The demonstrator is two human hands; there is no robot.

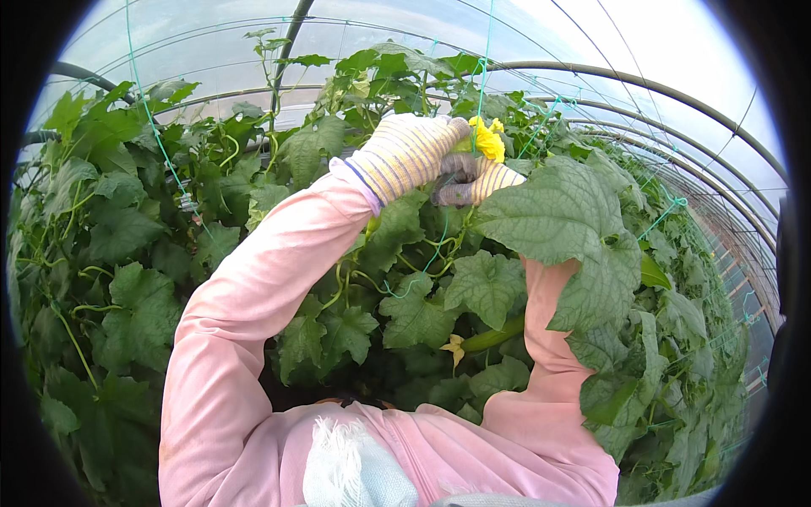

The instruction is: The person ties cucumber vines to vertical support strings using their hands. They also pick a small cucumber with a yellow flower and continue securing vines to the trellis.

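My left hand [408, 152], in a yellow-and-grey striped knit glove, is raised with its fingers closed around the end of a young green fruit [464, 146]. A crumpled yellow flower [489, 139] sits at the fruit's tip, right beside a taut green twine [484, 82]. Just below, my right hand [478, 180] wears a matching glove with dark, worn fingertips. Its fingers curl close under the fruit; whether they grip anything is hidden. A broad leaf [551, 212] covers the right wrist and part of the forearm.
Dense luffa-like vines [133, 304] surround my arms. A longer green fruit [494, 336] with a withered flower [455, 348] hangs by my right forearm. Another twine [152, 120] slants at left. Curved greenhouse pipes [633, 73] arch overhead, and a plant row recedes to the right.
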